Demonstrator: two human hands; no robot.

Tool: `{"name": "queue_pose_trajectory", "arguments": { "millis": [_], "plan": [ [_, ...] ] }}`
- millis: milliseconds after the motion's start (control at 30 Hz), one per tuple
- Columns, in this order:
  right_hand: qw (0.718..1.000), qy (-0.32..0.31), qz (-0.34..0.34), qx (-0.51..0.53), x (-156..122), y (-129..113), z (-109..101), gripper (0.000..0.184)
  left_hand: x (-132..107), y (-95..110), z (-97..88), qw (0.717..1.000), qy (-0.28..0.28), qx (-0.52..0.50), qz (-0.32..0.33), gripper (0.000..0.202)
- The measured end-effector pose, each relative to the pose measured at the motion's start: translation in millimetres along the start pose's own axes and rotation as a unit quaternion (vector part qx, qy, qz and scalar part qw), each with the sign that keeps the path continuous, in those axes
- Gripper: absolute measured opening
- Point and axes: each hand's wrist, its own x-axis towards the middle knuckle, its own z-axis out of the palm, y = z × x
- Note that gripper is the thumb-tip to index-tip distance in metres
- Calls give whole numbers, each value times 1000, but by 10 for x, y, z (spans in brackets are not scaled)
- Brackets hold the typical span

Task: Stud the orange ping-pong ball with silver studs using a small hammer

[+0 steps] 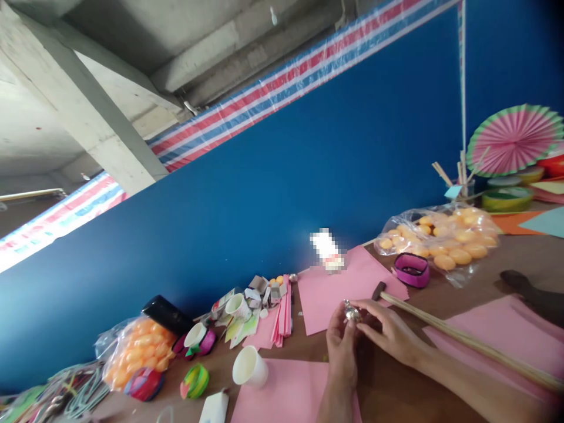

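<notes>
Both my hands meet over the brown table around a small shiny silver ball-shaped piece [352,313], perhaps a bell. My left hand [342,346] pinches it between thumb and fingers from the near left. From the right, my right hand [391,329] has its thumb and forefinger closed on the piece's side and top. Just beyond lies a pink paper sheet [317,299], with a hammer [379,290] near its right corner. Another pink sheet [291,390] is under a white paper cup [250,367], left of my left hand.
Bags of orange balls [462,235] lie right and left [145,346]. Long wooden sticks [467,338] cross the right side, near a purple band [411,270]. Pink strips [284,320] and small boxes line the blue partition [264,211]. A pink-green paper fan [513,141] stands far right.
</notes>
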Motion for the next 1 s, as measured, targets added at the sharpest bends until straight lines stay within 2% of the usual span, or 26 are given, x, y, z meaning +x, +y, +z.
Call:
{"name": "queue_pose_trajectory", "arguments": {
  "millis": [133, 333, 633, 833, 1000],
  "plan": [
    [1000, 6, 8, -3, -2, 86, 41, 31, -2, 13, 7, 1000, -22, 10, -9, 41],
    [1000, 4, 0, -1, -33, 107, 70, 30, -35, 5, 10, 1000, -7, 7, 0, 37],
    [1000, -10, 13, 15, -44, 70, 57, 29, -38, 25, 4, 1000, -21, 14, 1, 33],
    [1000, 4, 25, 18, -52, 129, 76, 31, -16, -45, -35, 999, 0, 35, 9, 33],
    [999, 3, 36, 14, -65, 76, 78, 38, -12, -67, -47, 999, 4, 45, 13, 34]
  ]
}}
